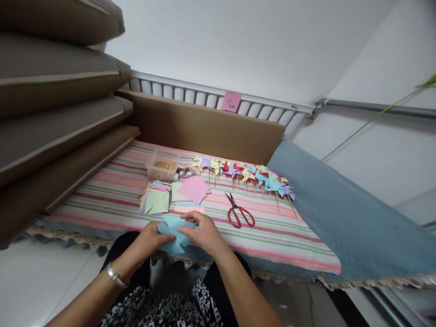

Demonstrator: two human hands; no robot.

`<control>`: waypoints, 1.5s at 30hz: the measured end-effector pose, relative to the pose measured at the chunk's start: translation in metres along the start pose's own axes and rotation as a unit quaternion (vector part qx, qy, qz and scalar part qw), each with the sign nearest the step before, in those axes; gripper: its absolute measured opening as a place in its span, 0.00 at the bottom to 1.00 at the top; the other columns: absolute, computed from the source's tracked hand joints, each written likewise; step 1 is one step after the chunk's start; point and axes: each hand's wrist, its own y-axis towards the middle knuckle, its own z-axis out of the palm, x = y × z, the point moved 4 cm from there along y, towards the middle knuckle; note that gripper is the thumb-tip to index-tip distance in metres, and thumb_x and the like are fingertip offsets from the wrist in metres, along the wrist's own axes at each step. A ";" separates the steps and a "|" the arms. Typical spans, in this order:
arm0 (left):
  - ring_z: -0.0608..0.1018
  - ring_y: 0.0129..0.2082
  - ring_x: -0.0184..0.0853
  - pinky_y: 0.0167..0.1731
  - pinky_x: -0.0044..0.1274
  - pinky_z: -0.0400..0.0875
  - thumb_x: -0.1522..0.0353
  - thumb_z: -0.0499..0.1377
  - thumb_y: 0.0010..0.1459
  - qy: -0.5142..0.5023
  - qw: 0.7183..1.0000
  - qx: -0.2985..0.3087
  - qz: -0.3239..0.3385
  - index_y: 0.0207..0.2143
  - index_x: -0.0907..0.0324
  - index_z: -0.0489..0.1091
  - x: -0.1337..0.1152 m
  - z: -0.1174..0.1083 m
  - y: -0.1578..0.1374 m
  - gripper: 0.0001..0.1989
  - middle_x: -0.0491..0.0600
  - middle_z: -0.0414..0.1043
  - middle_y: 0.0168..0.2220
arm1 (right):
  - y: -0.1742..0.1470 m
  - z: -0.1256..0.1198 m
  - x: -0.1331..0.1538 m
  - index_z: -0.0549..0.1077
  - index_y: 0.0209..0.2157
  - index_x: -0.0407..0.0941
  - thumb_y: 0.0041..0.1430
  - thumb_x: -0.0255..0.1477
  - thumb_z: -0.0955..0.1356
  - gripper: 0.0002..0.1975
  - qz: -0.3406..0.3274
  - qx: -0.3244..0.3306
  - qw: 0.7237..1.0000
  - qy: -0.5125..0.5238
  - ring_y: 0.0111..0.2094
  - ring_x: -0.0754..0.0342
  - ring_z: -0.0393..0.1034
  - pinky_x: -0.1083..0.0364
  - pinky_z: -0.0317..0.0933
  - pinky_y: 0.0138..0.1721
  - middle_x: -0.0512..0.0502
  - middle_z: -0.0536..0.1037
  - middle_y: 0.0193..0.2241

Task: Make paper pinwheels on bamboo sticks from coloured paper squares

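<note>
A light blue square of paper (174, 246), cut in from its corners, is held between my two hands over the near edge of the striped cloth. My left hand (152, 238) pinches its left side, thumb on top. On the right side, my right hand (200, 231) grips a flap of the same paper between thumb and fingers. Just beyond lie a stack of cut paper squares (158, 203), pink paper sheets (195, 188) and red-handled scissors (239, 212) with their blades slightly apart.
Several finished paper pinwheels on sticks (238, 171) lie in a row at the back. A clear plastic box (162, 165) of thin sticks stands behind the paper stack. Cardboard (204, 125) leans against the radiator, and large brown padded slabs (61, 100) rise at left.
</note>
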 end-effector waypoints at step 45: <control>0.76 0.25 0.33 0.27 0.23 0.72 0.76 0.58 0.51 -0.376 0.923 -0.068 -0.037 0.34 0.66 0.70 -0.012 -0.006 -0.054 0.06 0.52 0.76 0.27 | -0.072 0.040 0.036 0.72 0.41 0.47 0.57 0.20 0.63 0.13 -0.299 -0.079 0.911 -0.272 0.52 0.49 0.61 0.41 0.48 0.58 0.46 0.74 0.46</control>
